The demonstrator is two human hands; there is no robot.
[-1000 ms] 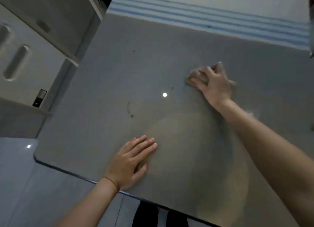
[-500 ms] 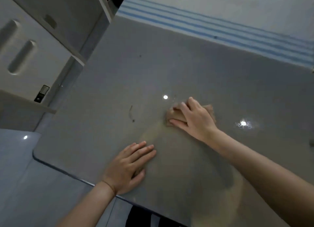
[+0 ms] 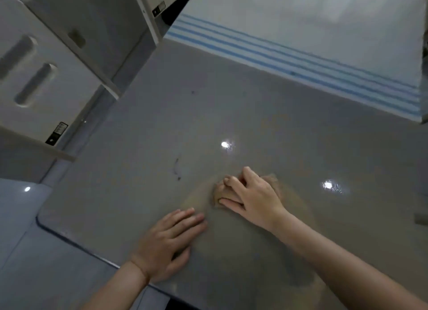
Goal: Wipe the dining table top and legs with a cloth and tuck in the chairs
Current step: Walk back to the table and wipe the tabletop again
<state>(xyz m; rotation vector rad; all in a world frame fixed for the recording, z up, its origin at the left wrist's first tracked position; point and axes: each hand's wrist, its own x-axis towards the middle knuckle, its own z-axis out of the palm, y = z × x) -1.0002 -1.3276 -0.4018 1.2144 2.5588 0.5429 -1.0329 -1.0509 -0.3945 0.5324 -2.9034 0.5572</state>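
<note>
Right hand (image 3: 254, 196) lay on the tan cloth (image 3: 218, 195), fingers curled round the bunched fabric and pressing it flat to the grey counter (image 3: 254, 115), around mid-counter and nearer the person. Left hand (image 3: 166, 242) was flat, fingers straight, palm down by the near edge, holding nothing, close to the cloth but apart from it.

A dark smear (image 3: 177, 168) sat just left of the cloth, and a small speck (image 3: 193, 92) lay further off toward the cabinet (image 3: 46, 78).

Step looked like top-wiping, early in the task; no legs or chairs were in view.

To do it well, the strokes probably needed to overlap, with firm pressure over the smear, then reach the speck and run out to the edges. The patch under the left hand likely needed a pass too.
</note>
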